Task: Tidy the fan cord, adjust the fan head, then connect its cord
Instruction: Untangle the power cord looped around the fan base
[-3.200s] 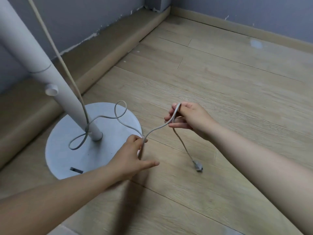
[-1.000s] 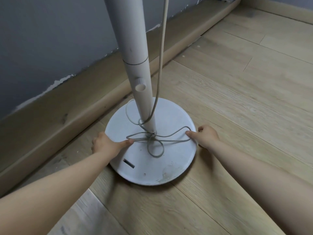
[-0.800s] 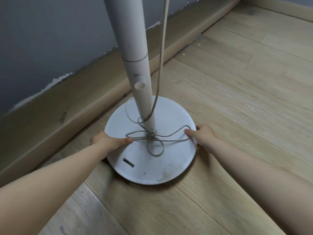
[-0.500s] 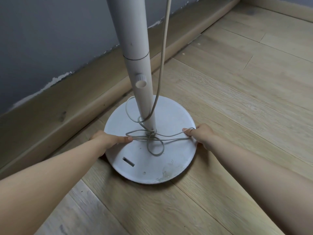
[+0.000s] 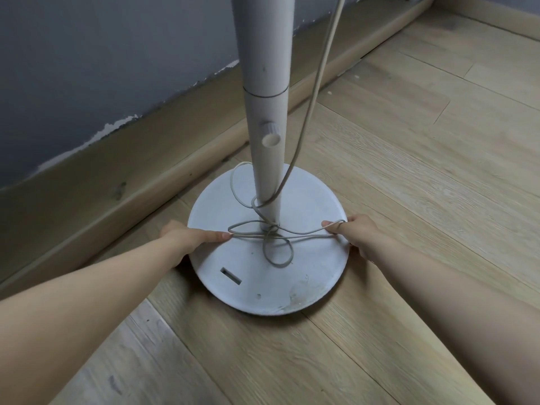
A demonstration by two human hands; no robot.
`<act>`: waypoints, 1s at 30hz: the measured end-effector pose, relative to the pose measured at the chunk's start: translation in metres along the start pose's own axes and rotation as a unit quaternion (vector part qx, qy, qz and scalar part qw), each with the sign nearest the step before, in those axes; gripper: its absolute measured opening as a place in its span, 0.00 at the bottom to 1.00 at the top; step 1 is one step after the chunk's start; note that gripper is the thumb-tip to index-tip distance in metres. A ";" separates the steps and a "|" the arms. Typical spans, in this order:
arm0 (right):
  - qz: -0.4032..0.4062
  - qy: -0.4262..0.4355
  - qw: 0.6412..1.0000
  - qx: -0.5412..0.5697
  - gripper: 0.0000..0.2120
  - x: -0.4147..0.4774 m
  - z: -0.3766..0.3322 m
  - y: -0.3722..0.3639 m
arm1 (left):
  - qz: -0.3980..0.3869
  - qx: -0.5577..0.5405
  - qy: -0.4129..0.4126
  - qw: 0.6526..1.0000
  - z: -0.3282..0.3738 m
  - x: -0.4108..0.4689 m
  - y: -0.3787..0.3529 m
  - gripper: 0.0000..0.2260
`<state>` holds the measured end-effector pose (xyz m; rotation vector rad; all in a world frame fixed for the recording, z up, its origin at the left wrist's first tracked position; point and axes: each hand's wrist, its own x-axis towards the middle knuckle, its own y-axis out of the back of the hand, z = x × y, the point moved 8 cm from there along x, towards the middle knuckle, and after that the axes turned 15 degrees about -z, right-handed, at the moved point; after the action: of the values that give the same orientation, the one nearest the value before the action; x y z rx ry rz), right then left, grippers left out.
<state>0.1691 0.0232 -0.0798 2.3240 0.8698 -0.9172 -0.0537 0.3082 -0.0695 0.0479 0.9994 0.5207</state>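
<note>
A white fan pole (image 5: pixel 264 118) rises from the centre of a round white base (image 5: pixel 309 276) that rests on a pale wood floor (image 5: pixel 423 159), near a wooden skirting board (image 5: pixel 117 171) below a grey wall (image 5: pixel 102 54). A small round knob (image 5: pixel 271 135) projects from the near face of the pole. The grey fan cord (image 5: pixel 304 232) descends from the upper right, winds around the foot of the pole, and is knotted there; one loop extends left, one right, and a third lies on the base toward the near side. A further slack loop curves behind the pole on the left. The left hand (image 5: pixel 187 238) sits at the left rim of the base, its grip closed on the tip of the left loop between thumb and fingers. The right hand (image 5: pixel 356 232) sits at the right rim, its grip pinched on the end of the right loop. The two loops are drawn nearly straight between the hands. A rectangular slot (image 5: pixel 230 275) is cut into the near left part of the base. The fan head and the plug are out of view.
</note>
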 end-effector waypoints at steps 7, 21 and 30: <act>-0.016 0.005 0.999 0.028 0.19 -0.002 -0.001 0.004 | -0.026 -0.052 -0.008 0.998 -0.005 -0.003 0.004 0.47; -0.091 -0.025 0.987 0.131 0.27 0.006 0.007 -0.005 | -0.108 -0.147 -0.015 0.983 -0.013 0.015 0.003 0.48; 0.119 0.111 0.983 0.081 0.26 -0.003 -0.015 0.004 | -0.087 -0.241 -0.053 0.965 0.003 -0.006 -0.017 0.11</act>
<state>0.1765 0.0286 -0.0669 2.6398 0.5994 -0.6587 -0.0468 0.2916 -0.0675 -0.4396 0.7420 0.5814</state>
